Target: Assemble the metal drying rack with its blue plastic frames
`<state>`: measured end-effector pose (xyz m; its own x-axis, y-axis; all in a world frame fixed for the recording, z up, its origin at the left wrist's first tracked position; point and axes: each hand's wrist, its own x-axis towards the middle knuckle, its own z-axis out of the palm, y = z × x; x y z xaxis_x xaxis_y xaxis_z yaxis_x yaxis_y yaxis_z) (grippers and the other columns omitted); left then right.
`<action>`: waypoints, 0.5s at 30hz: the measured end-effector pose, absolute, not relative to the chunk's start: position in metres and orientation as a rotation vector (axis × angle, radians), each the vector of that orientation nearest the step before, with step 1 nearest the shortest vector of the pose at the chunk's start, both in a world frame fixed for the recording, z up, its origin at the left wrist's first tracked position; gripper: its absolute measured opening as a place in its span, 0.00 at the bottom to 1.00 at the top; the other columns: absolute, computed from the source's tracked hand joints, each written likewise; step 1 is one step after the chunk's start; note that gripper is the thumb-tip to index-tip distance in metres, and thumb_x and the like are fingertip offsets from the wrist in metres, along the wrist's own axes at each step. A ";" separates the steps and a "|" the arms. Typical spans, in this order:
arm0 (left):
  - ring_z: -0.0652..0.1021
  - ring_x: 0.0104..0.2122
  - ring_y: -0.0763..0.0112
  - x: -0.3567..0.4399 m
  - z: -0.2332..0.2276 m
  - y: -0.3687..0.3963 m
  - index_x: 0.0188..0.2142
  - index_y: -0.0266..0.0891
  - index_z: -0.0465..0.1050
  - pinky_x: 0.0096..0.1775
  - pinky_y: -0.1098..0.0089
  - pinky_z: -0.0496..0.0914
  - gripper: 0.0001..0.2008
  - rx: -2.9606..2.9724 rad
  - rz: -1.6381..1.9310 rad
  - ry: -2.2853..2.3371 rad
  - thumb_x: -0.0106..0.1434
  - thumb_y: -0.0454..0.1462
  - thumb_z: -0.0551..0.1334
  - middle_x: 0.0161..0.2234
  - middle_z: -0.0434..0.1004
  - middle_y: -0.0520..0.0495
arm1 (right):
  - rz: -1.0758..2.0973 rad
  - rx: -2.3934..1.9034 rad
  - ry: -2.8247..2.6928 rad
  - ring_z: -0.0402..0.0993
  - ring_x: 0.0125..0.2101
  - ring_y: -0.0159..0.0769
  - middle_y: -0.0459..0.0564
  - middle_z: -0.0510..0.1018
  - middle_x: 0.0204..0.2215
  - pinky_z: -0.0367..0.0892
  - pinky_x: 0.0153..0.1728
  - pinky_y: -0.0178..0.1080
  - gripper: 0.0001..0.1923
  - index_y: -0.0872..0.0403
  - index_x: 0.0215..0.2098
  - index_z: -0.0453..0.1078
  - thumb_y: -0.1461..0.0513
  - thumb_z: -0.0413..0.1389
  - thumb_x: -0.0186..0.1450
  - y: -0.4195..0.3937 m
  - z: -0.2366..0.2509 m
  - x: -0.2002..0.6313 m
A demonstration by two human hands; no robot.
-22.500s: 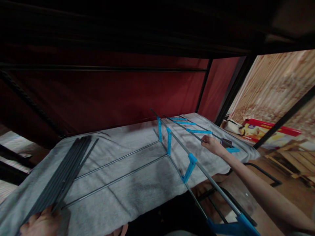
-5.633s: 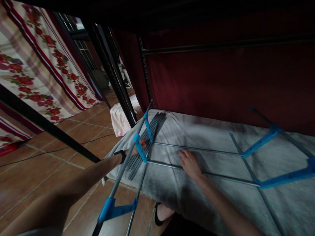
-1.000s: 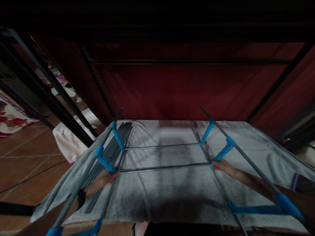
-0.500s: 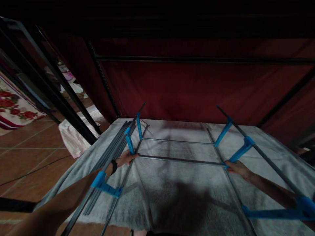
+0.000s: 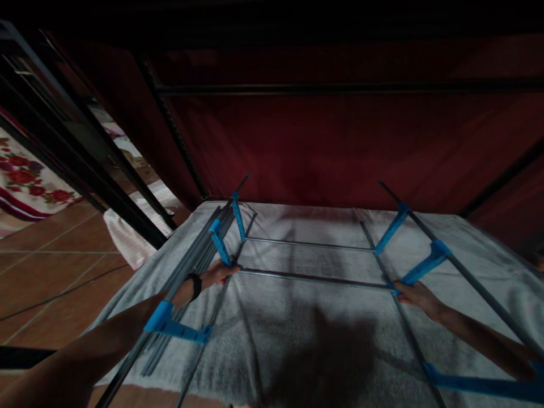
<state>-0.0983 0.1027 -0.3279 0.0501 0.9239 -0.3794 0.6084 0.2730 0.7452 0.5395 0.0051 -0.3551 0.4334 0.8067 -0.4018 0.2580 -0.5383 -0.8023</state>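
Observation:
A frame of grey metal tubes joined by blue plastic brackets stands on a grey blanket [image 5: 340, 334]. My left hand [image 5: 219, 272] is closed around the joint where the nearer crossbar [image 5: 314, 277] meets the left lower tube [image 5: 215, 317], at the foot of a blue bracket [image 5: 220, 242]. At the crossbar's other end, my right hand [image 5: 419, 299] grips the foot of another blue bracket [image 5: 425, 264]. A farther crossbar [image 5: 308, 245] runs parallel behind. Closer to me, one blue bracket [image 5: 176, 328] is by my left forearm and another [image 5: 480, 386] is below my right forearm.
Several loose grey tubes [image 5: 198, 249] lie bundled along the blanket's left side. Black metal posts [image 5: 127, 209] and a dark red cloth [image 5: 318, 153] enclose the space. Left of it are a tiled floor [image 5: 55, 272], a pale striped cloth [image 5: 127, 232] and a flowered fabric [image 5: 29, 181].
Both hands keep hold of the same joints. The upper side tubes and bracket tops have spread slightly outward, and my right hand has shifted a little to the right. The view has turned slightly.

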 end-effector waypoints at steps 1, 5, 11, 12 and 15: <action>0.66 0.25 0.65 -0.097 -0.327 0.103 0.27 0.44 0.61 0.26 0.66 0.64 0.22 1.421 0.442 1.655 0.46 0.54 0.67 0.20 0.62 0.52 | 1.062 -2.028 -0.882 0.81 0.33 0.45 0.53 0.80 0.26 0.79 0.36 0.42 0.14 0.53 0.24 0.71 0.52 0.65 0.50 0.005 -0.355 0.540; 0.65 0.23 0.66 -0.093 -0.322 0.104 0.25 0.43 0.59 0.25 0.66 0.63 0.21 1.420 0.358 1.711 0.47 0.54 0.66 0.18 0.59 0.53 | 1.071 -2.037 -0.882 0.80 0.32 0.44 0.53 0.81 0.26 0.78 0.34 0.40 0.14 0.54 0.25 0.72 0.53 0.66 0.49 0.006 -0.357 0.540; 0.63 0.20 0.70 -0.096 -0.325 0.105 0.24 0.43 0.58 0.24 0.66 0.61 0.23 1.454 0.374 1.618 0.48 0.54 0.67 0.16 0.57 0.54 | 1.091 -1.995 -0.899 0.81 0.32 0.45 0.53 0.80 0.26 0.78 0.37 0.43 0.13 0.54 0.25 0.73 0.53 0.64 0.50 0.005 -0.364 0.546; 0.63 0.19 0.70 -0.097 -0.326 0.106 0.24 0.43 0.58 0.24 0.66 0.61 0.23 1.452 0.383 1.614 0.48 0.54 0.67 0.16 0.57 0.54 | 1.098 -1.980 -0.907 0.81 0.33 0.45 0.53 0.81 0.27 0.78 0.38 0.43 0.12 0.54 0.26 0.74 0.53 0.64 0.50 0.005 -0.365 0.547; 0.63 0.20 0.70 -0.098 -0.329 0.106 0.25 0.43 0.60 0.24 0.66 0.61 0.23 1.442 0.390 1.626 0.47 0.54 0.68 0.17 0.59 0.54 | 1.109 -1.936 -0.924 0.81 0.36 0.49 0.54 0.82 0.30 0.78 0.39 0.45 0.12 0.51 0.27 0.75 0.51 0.63 0.51 0.003 -0.369 0.550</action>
